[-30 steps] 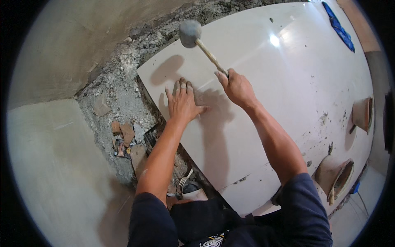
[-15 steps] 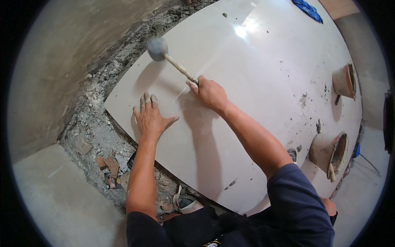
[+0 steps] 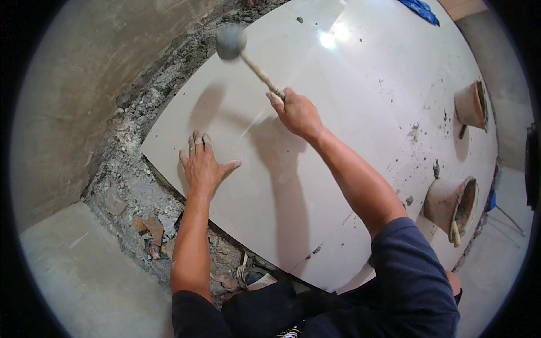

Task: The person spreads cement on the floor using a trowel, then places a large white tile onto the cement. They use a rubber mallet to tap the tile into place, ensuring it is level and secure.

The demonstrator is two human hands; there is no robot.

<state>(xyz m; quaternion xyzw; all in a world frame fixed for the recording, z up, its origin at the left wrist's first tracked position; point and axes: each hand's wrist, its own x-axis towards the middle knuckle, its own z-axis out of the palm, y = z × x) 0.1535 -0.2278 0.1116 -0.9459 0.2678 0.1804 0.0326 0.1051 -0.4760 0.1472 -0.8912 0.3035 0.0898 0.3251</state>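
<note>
My right hand point(image 3: 298, 112) grips the wooden handle point(image 3: 259, 74) of a rubber mallet, whose dark grey, motion-blurred head point(image 3: 230, 41) is raised over the far left part of a glossy white tiled surface point(image 3: 366, 141). My left hand point(image 3: 203, 166) lies on the tile near its left edge, fingers spread and tips smeared with grey mortar, below and left of the mallet. A shadow of the mallet and my arm falls across the tile between my hands.
Grey rubble and mortar point(image 3: 121, 163) line the tile's left edge beside bare plastered walls point(image 3: 84, 79). Broken brick pieces point(image 3: 152, 231) lie at lower left. Two mortar-stained buckets point(image 3: 468, 107) point(image 3: 439, 205) sit on the tile at right. A blue crumpled cloth point(image 3: 420, 11) lies at the far edge.
The view has shifted since a second ago. From half a second ago, the mallet head and my right hand have risen upward and slightly right; my left hand stays spread on the tile.
</note>
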